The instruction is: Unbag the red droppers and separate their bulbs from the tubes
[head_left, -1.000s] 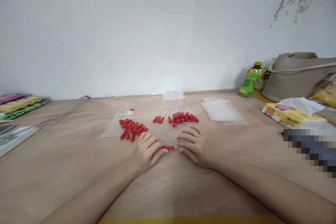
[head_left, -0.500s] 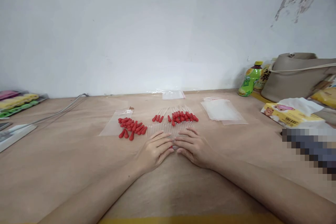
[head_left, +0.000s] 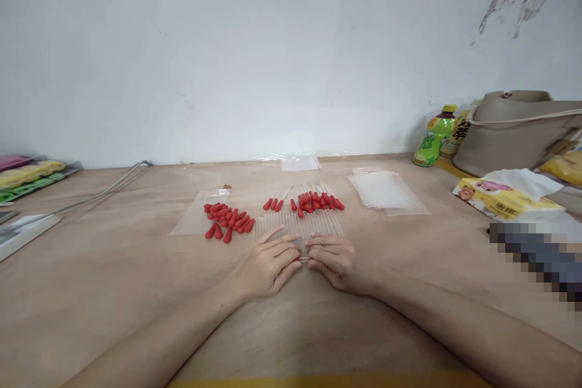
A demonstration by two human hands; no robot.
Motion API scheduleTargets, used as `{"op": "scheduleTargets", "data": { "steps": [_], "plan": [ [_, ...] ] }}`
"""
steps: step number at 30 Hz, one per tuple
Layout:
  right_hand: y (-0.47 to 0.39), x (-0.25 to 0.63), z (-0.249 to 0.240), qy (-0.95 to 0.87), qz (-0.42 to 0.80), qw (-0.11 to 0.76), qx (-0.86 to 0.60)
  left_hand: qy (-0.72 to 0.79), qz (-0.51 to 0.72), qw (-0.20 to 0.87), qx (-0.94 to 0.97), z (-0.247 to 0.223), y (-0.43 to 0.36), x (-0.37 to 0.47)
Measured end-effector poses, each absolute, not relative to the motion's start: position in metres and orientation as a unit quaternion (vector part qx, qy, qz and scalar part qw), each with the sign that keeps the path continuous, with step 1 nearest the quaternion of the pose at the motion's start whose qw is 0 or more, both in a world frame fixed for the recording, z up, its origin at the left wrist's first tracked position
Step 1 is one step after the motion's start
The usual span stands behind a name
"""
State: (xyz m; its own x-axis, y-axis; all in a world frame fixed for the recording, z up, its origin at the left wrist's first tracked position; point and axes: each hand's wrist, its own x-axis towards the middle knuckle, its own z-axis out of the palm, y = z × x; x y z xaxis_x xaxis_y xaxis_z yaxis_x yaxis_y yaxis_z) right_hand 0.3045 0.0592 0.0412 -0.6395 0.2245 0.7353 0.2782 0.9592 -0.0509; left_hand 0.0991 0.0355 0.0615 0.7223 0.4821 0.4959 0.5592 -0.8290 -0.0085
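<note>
My left hand [head_left: 273, 262] is closed on a red rubber bulb [head_left: 297, 259], of which only a sliver shows between the fingertips. A thin glass dropper tube [head_left: 304, 259] spans the small gap between my hands, gripped at its other end by my right hand [head_left: 334, 260]. Just beyond my fingers lies a row of bare glass tubes [head_left: 273, 224], side by side. A pile of loose red bulbs [head_left: 231, 217] is to the left, partly on a clear plastic bag [head_left: 193, 215]. Behind the tubes lie several droppers [head_left: 313, 200] with red bulbs fitted, tips toward the wall.
Clear zip bags [head_left: 386, 191] lie right of the droppers, another small bag [head_left: 300, 163] by the wall. At right stand a green bottle [head_left: 434, 139], a grey-beige handbag [head_left: 504, 133] and a yellow tissue pack [head_left: 504, 200]. A cable [head_left: 104, 185] runs at left.
My right hand has shifted slightly right, its fingers curling more. The gap between my fingertips is a little wider, so more of the glass tube shows.
</note>
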Motion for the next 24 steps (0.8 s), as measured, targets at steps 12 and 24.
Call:
{"op": "scheduleTargets", "data": {
  "steps": [12,24],
  "plan": [
    [0.054,0.314,0.045,-0.903,-0.116,0.399,-0.108,-0.275,-0.228,0.076,-0.931,0.065,0.029,0.097],
    [0.08,0.355,0.044,-0.82,-0.085,0.452,-0.342,-0.446,-0.362,0.131,-0.808,0.075,0.04,0.044]
  ]
}}
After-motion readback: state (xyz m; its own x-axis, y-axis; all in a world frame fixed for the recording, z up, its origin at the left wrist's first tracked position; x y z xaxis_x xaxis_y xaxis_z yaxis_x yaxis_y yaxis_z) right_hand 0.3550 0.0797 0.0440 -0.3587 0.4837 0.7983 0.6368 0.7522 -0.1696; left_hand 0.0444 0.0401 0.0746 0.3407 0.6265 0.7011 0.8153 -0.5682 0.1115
